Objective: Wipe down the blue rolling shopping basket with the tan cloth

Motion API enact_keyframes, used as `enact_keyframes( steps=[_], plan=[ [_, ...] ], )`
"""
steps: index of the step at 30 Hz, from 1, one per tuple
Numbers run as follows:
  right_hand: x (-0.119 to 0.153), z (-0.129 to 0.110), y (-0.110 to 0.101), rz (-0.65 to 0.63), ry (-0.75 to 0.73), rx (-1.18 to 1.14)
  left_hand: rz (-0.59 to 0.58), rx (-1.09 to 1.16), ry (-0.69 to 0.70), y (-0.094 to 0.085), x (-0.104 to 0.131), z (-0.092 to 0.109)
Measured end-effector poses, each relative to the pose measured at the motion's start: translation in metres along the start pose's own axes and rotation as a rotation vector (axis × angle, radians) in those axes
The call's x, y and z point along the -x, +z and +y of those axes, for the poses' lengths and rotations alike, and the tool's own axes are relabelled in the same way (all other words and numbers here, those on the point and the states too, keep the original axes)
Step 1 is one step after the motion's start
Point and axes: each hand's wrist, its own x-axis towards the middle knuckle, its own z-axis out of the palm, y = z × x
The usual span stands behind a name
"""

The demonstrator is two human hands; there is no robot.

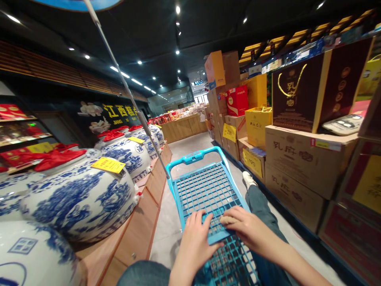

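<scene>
The cart (216,238) at lower centre is of smooth plastic; the jars (83,194) at left, of glossy ceramic.

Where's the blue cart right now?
Head view, lower centre: the blue cart is between patterned jars on the left and stacked cartons on the right, left hand and right hand over it.

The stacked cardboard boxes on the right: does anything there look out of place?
Yes: a pale flat item with dark ovals lies loose on the top cardboard box, beside the dark gift bag. It doesn't match that packaging; I can't tell what it is.
</scene>
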Motion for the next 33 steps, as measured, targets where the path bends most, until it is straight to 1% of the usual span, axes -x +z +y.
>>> enact_keyframes(
  steps=[3, 5, 7, 9, 13, 15, 17, 19, 21, 24, 27, 29, 33],
  plan=[
    [-0.002, 0.004, -0.001, 0.042, 0.068, 0.044, -0.007, -0.011, 0.009, 0.004, -0.001, -0.002],
    [-0.005, -0.002, 0.000, 0.024, 0.092, 0.045, -0.013, -0.013, 0.015, 0.005, -0.002, -0.004],
    [-0.006, -0.009, 0.002, -0.009, 0.086, 0.011, -0.018, -0.016, 0.021, 0.006, -0.003, -0.005],
    [-0.006, -0.011, 0.002, -0.016, 0.072, -0.025, -0.019, -0.019, 0.024, 0.006, -0.003, -0.006],
    [0.000, -0.002, 0.002, 0.047, 0.111, -0.002, 0.007, -0.008, 0.032, 0.010, 0.000, -0.005],
    [0.002, 0.000, 0.007, 0.059, 0.123, -0.001, 0.031, 0.001, 0.047, 0.013, 0.001, -0.005],
    [0.003, -0.003, 0.015, 0.054, 0.118, -0.007, 0.056, 0.010, 0.060, 0.016, 0.001, -0.005],
    [0.004, -0.008, 0.023, 0.054, 0.096, -0.009, 0.072, 0.010, 0.063, 0.019, 0.001, -0.005],
    [0.006, -0.009, 0.024, 0.053, 0.058, -0.032, 0.080, -0.001, 0.060, 0.020, 0.001, -0.004],
    [0.012, 0.000, 0.016, 0.067, 0.027, -0.051, 0.080, -0.027, 0.078, 0.020, 0.000, -0.004],
    [0.018, 0.008, 0.005, 0.136, 0.077, 0.010, 0.071, -0.022, 0.096, 0.018, -0.003, -0.003],
    [0.020, 0.004, 0.001, 0.161, 0.130, 0.037, 0.070, -0.017, 0.097, 0.016, -0.006, -0.002],
    [0.021, -0.014, 0.002, 0.071, 0.131, -0.021, 0.092, 0.016, 0.093, 0.017, -0.011, -0.002]
  ],
)
